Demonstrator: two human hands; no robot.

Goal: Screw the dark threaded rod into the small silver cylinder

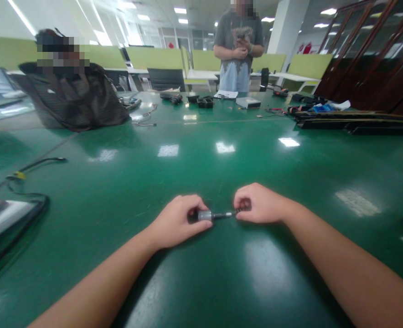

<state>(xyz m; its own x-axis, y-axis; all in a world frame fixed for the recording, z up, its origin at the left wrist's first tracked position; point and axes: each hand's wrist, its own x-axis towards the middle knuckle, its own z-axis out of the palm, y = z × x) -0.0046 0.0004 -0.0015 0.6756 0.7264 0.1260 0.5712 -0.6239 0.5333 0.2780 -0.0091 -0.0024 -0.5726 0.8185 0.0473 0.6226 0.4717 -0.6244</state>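
Note:
Above the green table, my left hand is closed around a grey metal cylinder with a thin shaft. Its shaft points right, towards my other hand, and ends in a bright tip. The cylinder's left end is partly hidden by my fingers. My right hand pinches a small dark ridged piece, which looks like a coil. This piece lies at the shaft's tip; whether the two touch I cannot tell. Most of it is covered by my fingers.
A large dark bag stands at the back left. Black cables lie along the left side. Tools and a grey box sit at the far edge, with long black bars at right. A person stands beyond the table.

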